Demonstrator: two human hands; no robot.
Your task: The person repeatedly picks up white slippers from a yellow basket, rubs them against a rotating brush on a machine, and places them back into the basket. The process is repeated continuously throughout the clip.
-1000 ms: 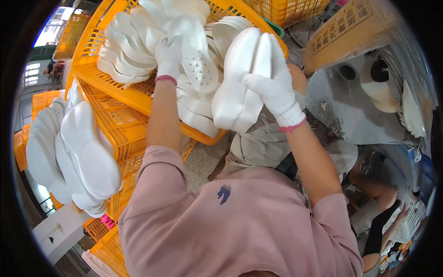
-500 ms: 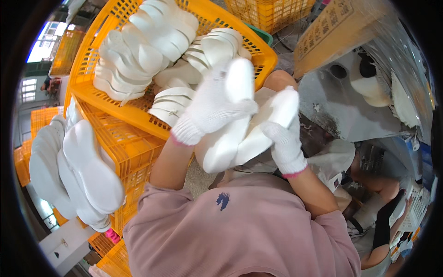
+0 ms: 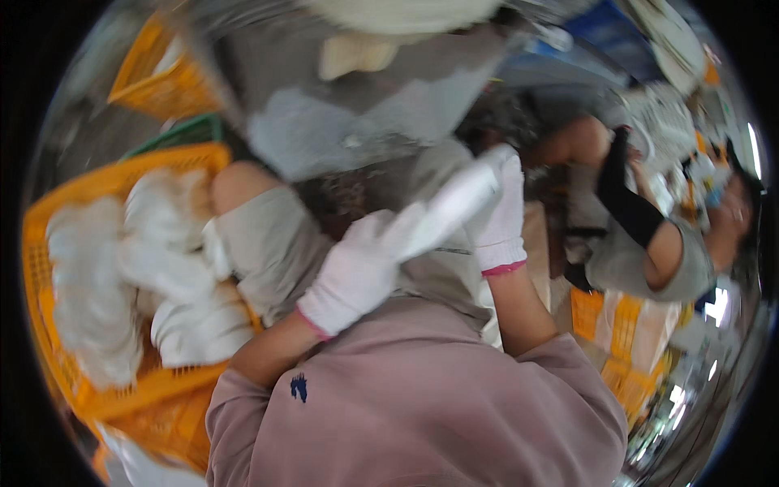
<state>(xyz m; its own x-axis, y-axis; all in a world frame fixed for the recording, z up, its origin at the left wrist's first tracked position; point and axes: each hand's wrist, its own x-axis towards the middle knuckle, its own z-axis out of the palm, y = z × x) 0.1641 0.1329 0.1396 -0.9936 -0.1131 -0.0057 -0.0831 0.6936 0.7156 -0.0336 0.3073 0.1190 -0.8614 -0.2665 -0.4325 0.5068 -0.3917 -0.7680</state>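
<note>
White foam shoe soles (image 3: 450, 209) are held between my two gloved hands, slanting up to the right above my lap. They lie edge-on and blurred, so I cannot tell whether it is one or a stacked pair. My left hand (image 3: 357, 264), in a white knitted glove with a pink cuff, is closed around the lower left end. At the upper right end, my right hand (image 3: 499, 215) grips from the side, its fingers partly hidden behind the sole.
On my left a yellow plastic crate (image 3: 154, 394) holds stacks of white soles (image 3: 89, 292). A grey work surface (image 3: 365, 122) with pale pieces stands ahead. To my right sits another person (image 3: 649, 252) with a black sleeve, near yellow crates (image 3: 621, 325).
My view has swung right, so the sole crate now appears farther left. The two soles, spread apart before, now appear as one slanted shape between my hands.
</note>
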